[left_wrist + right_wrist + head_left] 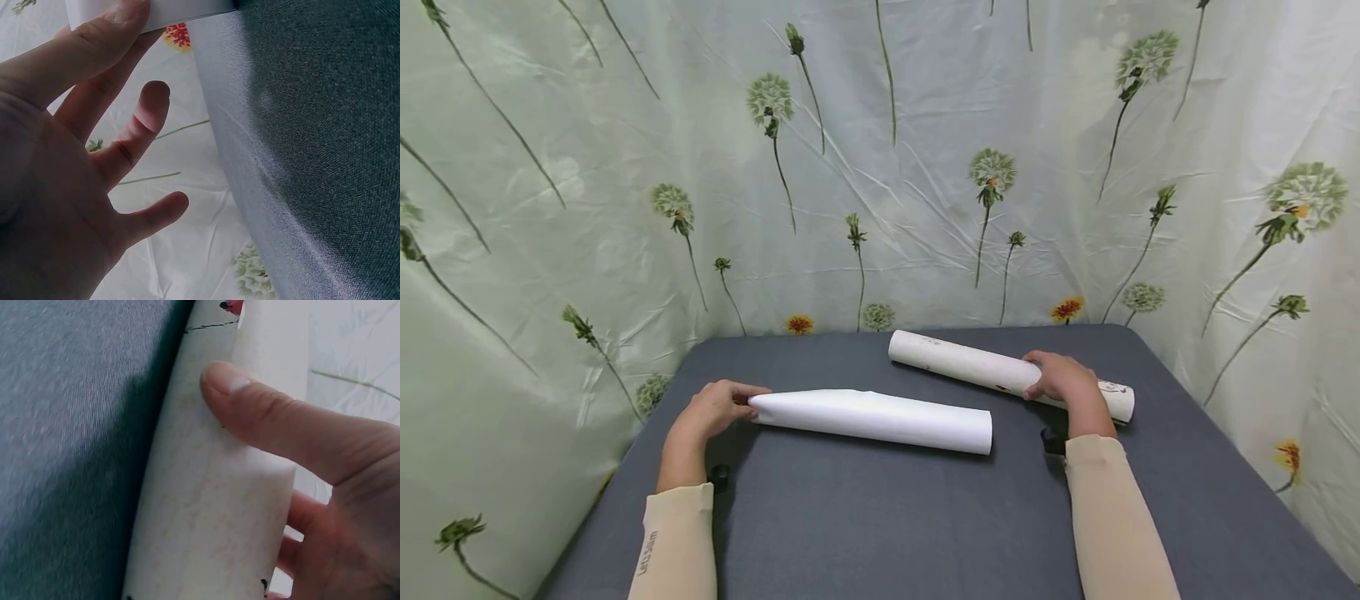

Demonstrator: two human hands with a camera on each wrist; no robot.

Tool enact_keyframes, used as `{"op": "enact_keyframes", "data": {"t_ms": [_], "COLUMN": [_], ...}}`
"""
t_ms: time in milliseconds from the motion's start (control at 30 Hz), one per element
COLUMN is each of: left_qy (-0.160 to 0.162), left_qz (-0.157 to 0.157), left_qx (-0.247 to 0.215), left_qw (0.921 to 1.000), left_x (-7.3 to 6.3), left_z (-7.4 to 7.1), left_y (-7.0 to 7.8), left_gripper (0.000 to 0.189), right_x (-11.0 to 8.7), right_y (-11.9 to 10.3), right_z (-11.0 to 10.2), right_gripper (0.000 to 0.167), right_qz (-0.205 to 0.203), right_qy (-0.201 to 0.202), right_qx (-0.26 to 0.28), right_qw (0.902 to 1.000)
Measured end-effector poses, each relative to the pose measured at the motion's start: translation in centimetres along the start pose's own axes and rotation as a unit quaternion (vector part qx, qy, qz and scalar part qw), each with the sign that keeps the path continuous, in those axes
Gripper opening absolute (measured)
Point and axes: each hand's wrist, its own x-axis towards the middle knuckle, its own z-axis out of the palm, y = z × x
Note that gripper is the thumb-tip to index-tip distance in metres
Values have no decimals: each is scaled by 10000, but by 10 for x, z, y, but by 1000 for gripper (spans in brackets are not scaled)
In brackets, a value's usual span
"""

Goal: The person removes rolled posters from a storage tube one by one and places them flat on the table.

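Observation:
A plain white roll of paper (880, 418) lies across the middle of the dark table. My left hand (717, 408) pinches its left end between thumb and fingers, and that end is pressed flat. In the left wrist view the thumb (81, 53) lies over the white paper (181, 11), while the other fingers spread apart below. Farther back and to the right lies a cream paper roll (958, 362) with small printed marks. My right hand (1063, 379) grips it right of its middle. Seen from the right wrist, the thumb (262, 415) rests along the cream roll (200, 506), fingers behind it.
The dark grey cloth-covered table (865, 525) reaches back to a pale curtain (910, 208) printed with dandelions, which hangs behind it and along both sides. A small black band (1054, 442) shows at the right wrist.

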Motion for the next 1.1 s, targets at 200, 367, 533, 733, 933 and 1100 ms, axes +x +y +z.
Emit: {"op": "enact_keyframes", "data": {"t_ms": [200,367,533,733,933,1100], "left_qy": [22,48,57,55,35,-48], "left_qz": [-14,21,27,61,84,83], "left_qx": [0,35,-6,-4,-90,-344], "left_qw": [10000,10000,10000,10000,9999,9994], "left_x": [0,-1,-1,2,3,4], "left_z": [0,1,0,1,3,5], "left_y": [0,-1,0,2,1,6], "left_gripper": [40,40,40,41,41,40], "right_x": [18,37,52,64,73,64], "right_y": [-12,-22,-33,-45,-55,-59], "right_z": [2,8,12,18,23,17], "right_gripper": [77,75,74,75,79,81], "right_qz": [-266,-617,-976,-1181,-1264,-1374], "right_qy": [94,283,574,720,745,917], "right_qx": [-89,-219,-476,-506,-535,-587], "right_qw": [9996,9975,9924,9891,9877,9845]}}
